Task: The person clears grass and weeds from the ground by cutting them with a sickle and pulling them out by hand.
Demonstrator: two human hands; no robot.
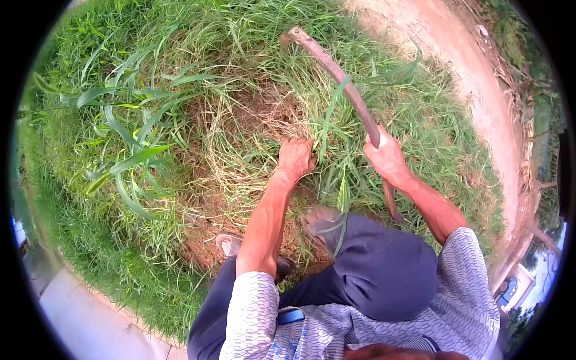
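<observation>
My right hand [386, 155] is closed round a curved wooden handle [339, 72], whose upper end reaches forward over the grass. A small brownish part sticks out at that upper end. The handle's lower end shows below my fist, near my knee. Down at the ground, my left hand [296, 157] has its fingers curled into a clump of grass [306, 129] beside dry straw; the fingertips are hidden. The two hands are apart, left of and right of a tuft of green blades.
Tall broad-leaved grass [135, 156] stands at the left. A bare dirt path [462, 72] curves along the right. Pale paving [96, 318] lies at the lower left. My bent knee [390, 264] and my feet are close below my hands.
</observation>
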